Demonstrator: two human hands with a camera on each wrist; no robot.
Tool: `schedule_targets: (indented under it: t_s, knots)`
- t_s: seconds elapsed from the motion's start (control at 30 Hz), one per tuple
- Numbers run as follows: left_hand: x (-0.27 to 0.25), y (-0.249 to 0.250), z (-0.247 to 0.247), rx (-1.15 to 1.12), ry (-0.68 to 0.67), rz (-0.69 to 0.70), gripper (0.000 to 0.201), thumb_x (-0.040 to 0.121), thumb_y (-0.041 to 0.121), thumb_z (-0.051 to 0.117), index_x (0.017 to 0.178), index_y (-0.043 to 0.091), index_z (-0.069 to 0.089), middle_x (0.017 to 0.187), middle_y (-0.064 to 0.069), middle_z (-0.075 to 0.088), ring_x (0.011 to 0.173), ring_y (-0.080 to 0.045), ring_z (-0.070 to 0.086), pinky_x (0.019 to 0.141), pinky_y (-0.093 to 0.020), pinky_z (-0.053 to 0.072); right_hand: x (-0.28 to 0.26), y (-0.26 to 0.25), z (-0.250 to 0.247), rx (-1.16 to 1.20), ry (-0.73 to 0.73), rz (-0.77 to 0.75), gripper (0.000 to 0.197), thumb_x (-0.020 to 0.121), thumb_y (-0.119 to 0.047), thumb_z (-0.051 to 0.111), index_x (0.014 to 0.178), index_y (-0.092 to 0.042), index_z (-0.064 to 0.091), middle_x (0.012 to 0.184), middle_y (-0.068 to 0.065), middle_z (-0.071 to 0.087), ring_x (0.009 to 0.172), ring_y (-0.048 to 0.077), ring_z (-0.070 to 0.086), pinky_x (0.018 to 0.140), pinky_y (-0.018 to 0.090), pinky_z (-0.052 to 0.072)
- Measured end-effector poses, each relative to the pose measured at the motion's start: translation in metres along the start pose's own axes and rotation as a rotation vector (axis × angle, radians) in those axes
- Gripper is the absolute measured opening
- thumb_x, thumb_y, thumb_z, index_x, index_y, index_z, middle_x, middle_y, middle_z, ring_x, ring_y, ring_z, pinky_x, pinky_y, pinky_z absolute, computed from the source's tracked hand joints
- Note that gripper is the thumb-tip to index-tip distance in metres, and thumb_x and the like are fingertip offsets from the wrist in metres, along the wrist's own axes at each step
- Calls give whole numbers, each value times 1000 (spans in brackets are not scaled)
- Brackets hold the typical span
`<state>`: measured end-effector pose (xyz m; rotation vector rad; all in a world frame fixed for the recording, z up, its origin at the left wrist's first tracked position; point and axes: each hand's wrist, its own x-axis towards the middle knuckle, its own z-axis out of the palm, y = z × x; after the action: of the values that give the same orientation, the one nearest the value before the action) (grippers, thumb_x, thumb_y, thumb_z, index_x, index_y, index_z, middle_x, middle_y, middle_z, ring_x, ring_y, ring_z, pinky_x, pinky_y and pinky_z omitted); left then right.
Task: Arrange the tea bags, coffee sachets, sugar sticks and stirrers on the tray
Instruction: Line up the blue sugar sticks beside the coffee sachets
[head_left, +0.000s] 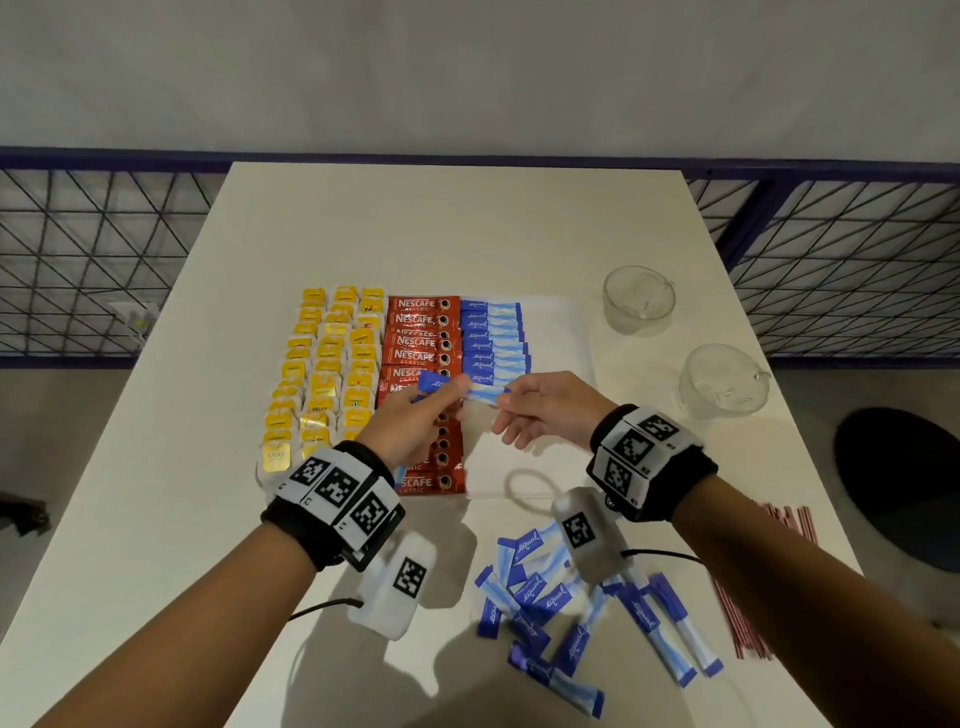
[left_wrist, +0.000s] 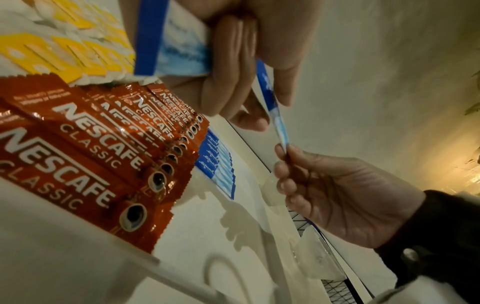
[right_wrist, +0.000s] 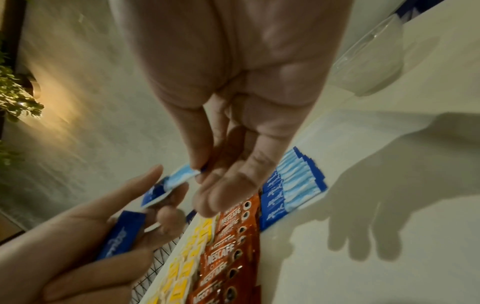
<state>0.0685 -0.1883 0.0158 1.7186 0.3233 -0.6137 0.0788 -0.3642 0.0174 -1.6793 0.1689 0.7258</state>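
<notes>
You pinch one sugar stick (head_left: 480, 391) between left hand (head_left: 415, 421) and right hand (head_left: 545, 410) above the tray (head_left: 561, 332), its tea and coffee rows filled, loose sticks (head_left: 571, 618) and stirrers (head_left: 748, 597) waiting nearer you.

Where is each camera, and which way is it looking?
Head: sits on the person's head, looking down at the table; both forearms show, left hand and right hand.
Left wrist: looks along the left hand, over the coffee sachets towards the right hand.
Right wrist: looks along the right hand towards the left hand.
All three share the sugar stick in both hands' grip.
</notes>
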Motion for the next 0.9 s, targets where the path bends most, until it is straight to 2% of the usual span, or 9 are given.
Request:
schedule_targets:
  t_s: [0.07, 0.13, 0.23, 0.4, 0.47, 0.57, 0.73, 0.9]
  knots:
    - [5, -2, -2, -68, 17, -38, 30, 90, 43, 53, 88, 14, 58, 60, 1, 39, 31, -5, 22, 32, -14, 16, 4, 3, -8, -41, 28, 23, 17, 94, -11, 50, 78, -9, 55, 71, 8, 61, 52, 10, 56, 52, 18, 48]
    - [8, -6, -6, -93, 23, -75, 20, 93, 34, 52, 96, 15, 57, 57, 4, 38, 30, -3, 23, 31, -13, 18, 9, 9, -16, -88, 77, 55, 18, 94, -13, 51, 76, -10, 56, 70, 7, 60, 50, 9, 54, 50, 17, 46]
    - [11, -13, -10, -79, 10, -103, 11, 94, 25, 52, 86, 17, 55, 45, 9, 33, 31, -4, 23, 32, -14, 20, 18, 17, -27, -104, 154, 131, 19, 91, -15, 56, 73, -8, 56, 68, 6, 57, 52, 11, 50, 46, 16, 43]
    - [17, -22, -14, -91, 25, -113, 8, 94, 21, 52, 87, 19, 53, 60, 3, 36, 42, -7, 29, 36, -17, 26, 30, 24, -33, -218, 178, 269, 21, 91, -18, 57, 72, -9, 56, 68, 5, 56, 55, 14, 47, 49, 20, 39]
    - [18, -24, -15, -96, 18, -106, 8, 95, 20, 51, 87, 19, 53, 59, 3, 34, 43, -8, 28, 38, -17, 26, 34, 25, -30, -244, 193, 298, 21, 91, -19, 58, 72, -9, 57, 66, 4, 56, 53, 13, 46, 50, 20, 38]
    - [19, -26, -18, -115, 7, -104, 7, 95, 16, 50, 90, 19, 55, 58, 3, 34, 44, -8, 28, 38, -18, 26, 41, 25, -27, -329, 203, 329, 23, 91, -22, 56, 71, -11, 56, 64, 2, 56, 52, 13, 45, 51, 21, 38]
    - [19, -27, -19, -137, 7, -120, 9, 95, 14, 48, 93, 18, 56, 58, 3, 33, 43, -8, 28, 36, -16, 26, 48, 21, -23, -451, 205, 349, 22, 93, -25, 52, 76, -11, 57, 62, 1, 55, 50, 12, 46, 46, 19, 35]
    - [18, -25, -18, -124, 7, -120, 11, 95, 14, 48, 93, 19, 57, 59, 3, 34, 46, -9, 27, 37, -16, 25, 51, 22, -24, -535, 212, 351, 29, 92, -27, 52, 67, -14, 53, 62, 1, 55, 51, 12, 48, 46, 19, 35]
